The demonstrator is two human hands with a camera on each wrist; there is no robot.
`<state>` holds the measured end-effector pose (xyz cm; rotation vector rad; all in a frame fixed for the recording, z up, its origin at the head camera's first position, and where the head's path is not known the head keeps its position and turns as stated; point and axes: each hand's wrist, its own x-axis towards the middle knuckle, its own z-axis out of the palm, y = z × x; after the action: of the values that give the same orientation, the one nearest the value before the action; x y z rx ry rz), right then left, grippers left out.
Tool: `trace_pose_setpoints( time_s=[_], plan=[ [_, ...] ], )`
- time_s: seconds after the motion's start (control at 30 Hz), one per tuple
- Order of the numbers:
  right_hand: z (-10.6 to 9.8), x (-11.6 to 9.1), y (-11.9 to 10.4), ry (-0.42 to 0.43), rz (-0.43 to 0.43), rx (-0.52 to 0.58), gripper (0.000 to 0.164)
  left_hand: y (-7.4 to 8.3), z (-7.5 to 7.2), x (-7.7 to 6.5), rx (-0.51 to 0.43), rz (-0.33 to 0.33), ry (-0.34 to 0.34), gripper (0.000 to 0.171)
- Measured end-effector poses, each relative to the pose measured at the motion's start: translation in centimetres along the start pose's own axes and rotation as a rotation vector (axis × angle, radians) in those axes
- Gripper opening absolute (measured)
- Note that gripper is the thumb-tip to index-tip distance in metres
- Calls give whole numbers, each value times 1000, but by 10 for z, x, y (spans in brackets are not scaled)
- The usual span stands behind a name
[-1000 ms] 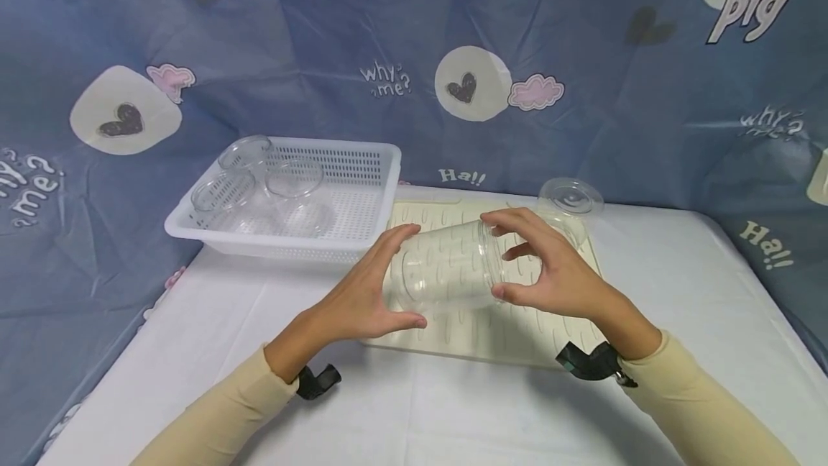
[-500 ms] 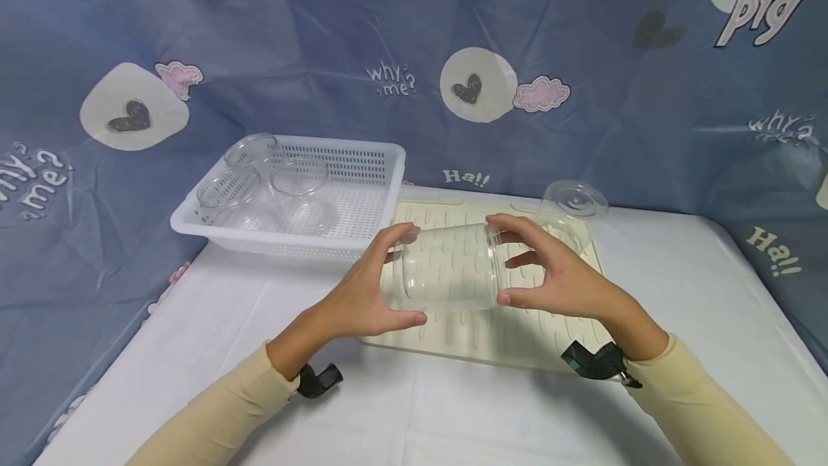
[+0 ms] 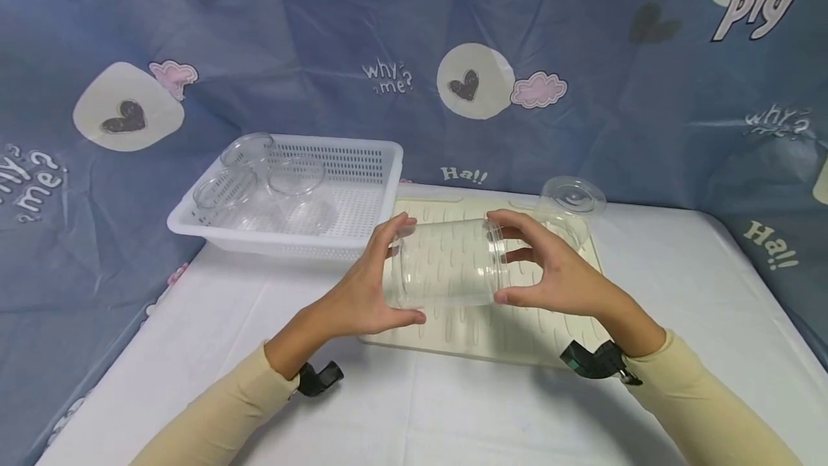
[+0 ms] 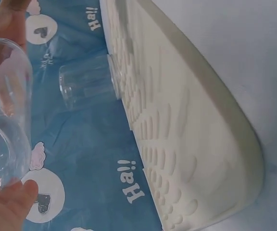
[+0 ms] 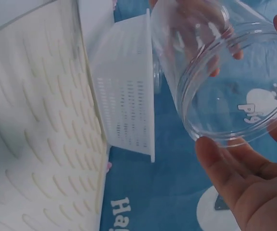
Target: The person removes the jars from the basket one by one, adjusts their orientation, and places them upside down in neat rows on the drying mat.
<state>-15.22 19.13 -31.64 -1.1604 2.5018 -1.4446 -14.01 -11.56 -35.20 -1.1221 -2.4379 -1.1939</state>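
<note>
A clear plastic jar [image 3: 446, 265] lies sideways in the air over the cream ridged mat [image 3: 453, 340]. At its closed base my left hand [image 3: 362, 293] grips it, fingertips above and thumb below. My right hand [image 3: 550, 272] holds the other end, fingers and thumb curved about the rim. That open mouth faces right, and its ringed rim [image 5: 196, 125] shows close up in the right wrist view. The jar looks see-through all along, with nothing visible inside. Another clear jar [image 4: 88, 82] stands on the mat's far right part, partly behind my right hand in the head view.
A white perforated basket [image 3: 362, 225] stands at the back left with several clear jars [image 3: 294, 178] in it. White cloth [image 3: 414, 408] covers the table, and a blue printed cloth [image 3: 582, 92] hangs behind. Black straps [image 3: 317, 380] sit at both wrists.
The held jar turns from slightly tilted to nearly level, and the left fingertips shift a little along its base end. Both hands stay over the mat.
</note>
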Motion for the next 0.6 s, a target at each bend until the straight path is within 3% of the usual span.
trace_pose_setpoints(
  time_s=[0.27,0.6],
  plan=[
    [1,-1,-1,-46,42,8,94,4,-5,0,-16,29,52,121],
    [12,0,7,-90,65,-116,96,11,-13,1,-12,83,96,113]
  ],
)
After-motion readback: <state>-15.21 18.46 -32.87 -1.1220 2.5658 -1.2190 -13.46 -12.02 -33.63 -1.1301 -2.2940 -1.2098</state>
